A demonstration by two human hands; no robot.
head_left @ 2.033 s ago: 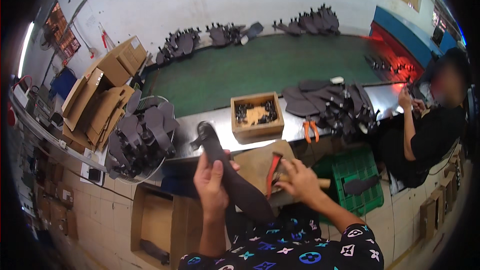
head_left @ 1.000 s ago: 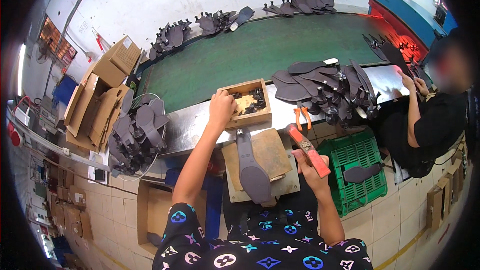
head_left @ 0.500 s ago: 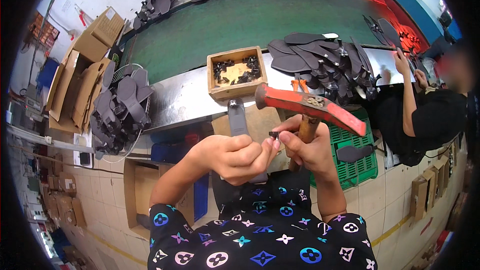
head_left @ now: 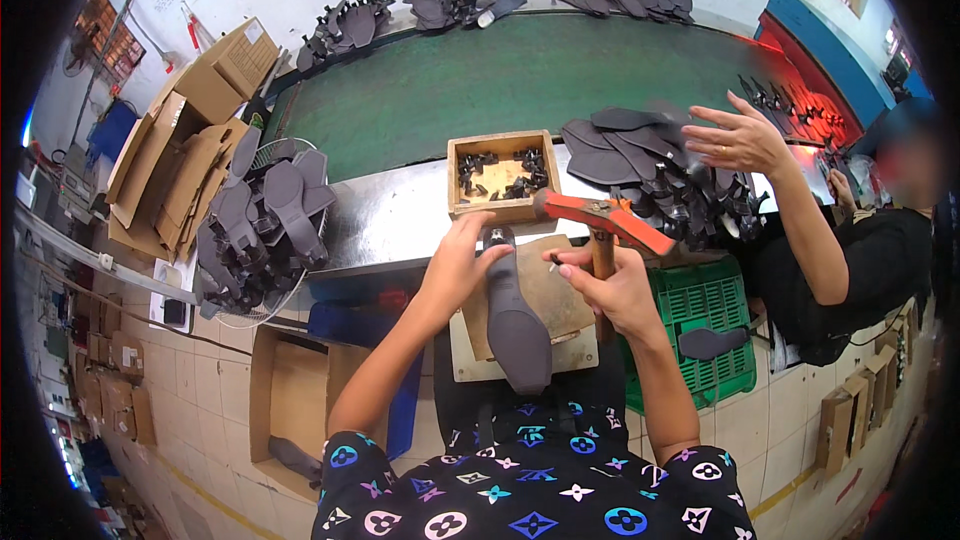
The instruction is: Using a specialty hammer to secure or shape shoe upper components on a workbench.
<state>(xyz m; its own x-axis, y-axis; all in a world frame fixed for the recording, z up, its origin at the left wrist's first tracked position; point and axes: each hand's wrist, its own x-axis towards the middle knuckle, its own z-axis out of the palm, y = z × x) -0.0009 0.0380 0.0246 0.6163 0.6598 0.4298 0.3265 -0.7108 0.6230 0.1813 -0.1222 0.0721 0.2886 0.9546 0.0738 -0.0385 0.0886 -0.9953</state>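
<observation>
Right, the left hand [head_left: 462, 258] was just short of the wooden box [head_left: 500, 210], thumb and fingers parted about the heel end of a dark sole [head_left: 517, 325]; the thumb seemed to touch, but how firmly it gripped, I couldn't tell! Over on the near right of the box, the right hand [head_left: 615, 290] was full: fingers wrapped around a hammer [head_left: 610, 220], red head uppermost, with a small dark piece [head_left: 556, 259] pinched at the fingertips. That sole lay on a brown board [head_left: 540, 290] below the box, its long axis running from heel end near the box toward the lap. And there was the key: left hand right at the heel, right hand nearby but apart, the sole lying to its left. Wider out, the box stood on a metal desk [head_left: 385, 220], one heap of soles [head_left: 285, 205] to its left, another pile [head_left: 610, 150] to its right, a co-worker's hand [head_left: 740, 140] just beyond that, and a green belt [head_left: 430, 90] behind the box.
</observation>
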